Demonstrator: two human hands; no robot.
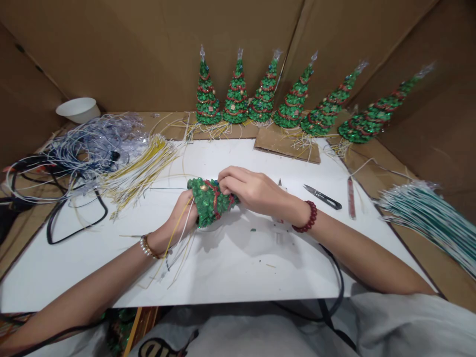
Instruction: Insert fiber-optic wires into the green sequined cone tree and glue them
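Note:
A small green Christmas tree ornament [210, 203] with red garland lies on its side above the white board. My left hand [183, 218] holds it at the wide base, its fingers partly hidden inside or behind the base. Yellow and white wires [181, 243] hang from that end past my wrist. My right hand [253, 191] is closed at the narrower end, fingertips pressed on the tree near the garland. The tip of the tree is hidden by the right hand, and whatever small thing those fingertips pinch cannot be made out.
Several finished-looking trees [208, 99] stand along the back. Thread snips [323, 197] and a red-handled tool [351, 198] lie right. Yellow-white wires [141, 168], tangled clear-tipped wires [92, 144] and a white bowl [79, 110] are left; green-white wires [431, 218] lie far right, cardboard [286, 145] behind.

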